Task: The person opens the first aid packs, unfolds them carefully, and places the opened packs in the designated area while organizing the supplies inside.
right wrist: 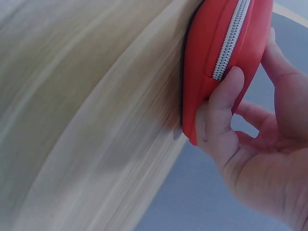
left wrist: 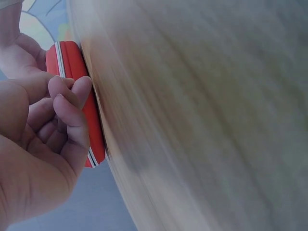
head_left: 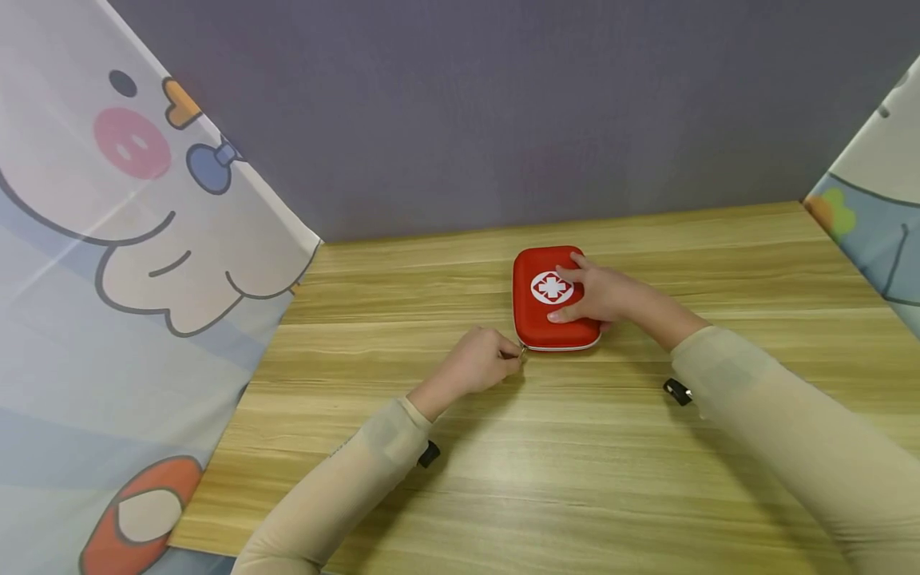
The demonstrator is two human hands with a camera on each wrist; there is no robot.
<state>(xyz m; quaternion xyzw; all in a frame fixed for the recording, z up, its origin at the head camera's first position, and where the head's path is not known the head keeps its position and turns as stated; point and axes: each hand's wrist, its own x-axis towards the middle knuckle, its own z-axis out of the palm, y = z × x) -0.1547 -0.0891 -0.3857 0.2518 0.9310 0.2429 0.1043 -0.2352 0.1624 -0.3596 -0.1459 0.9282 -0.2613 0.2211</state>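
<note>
A red zip-up first-aid case [head_left: 533, 321] with a white cross emblem [head_left: 552, 287] lies flat on the wooden table. At its near left corner my left hand [head_left: 477, 361] pinches the zipper pull [head_left: 523, 350] between thumb and fingertips; the pull is mostly hidden by the fingers. My right hand [head_left: 604, 297] grips the case from the right, thumb and some fingers on the lid and others against the side. Silver zipper teeth [right wrist: 231, 41] run closed along the side in the right wrist view, with a fingertip at their end.
The wood-grain table [head_left: 402, 287] meets a grey wall [head_left: 503, 120] behind the case. Cartoon-printed sheets [head_left: 144, 263] hang at left and right. A black strap piece [head_left: 677, 391] shows under the right sleeve, another [head_left: 429, 454] under the left.
</note>
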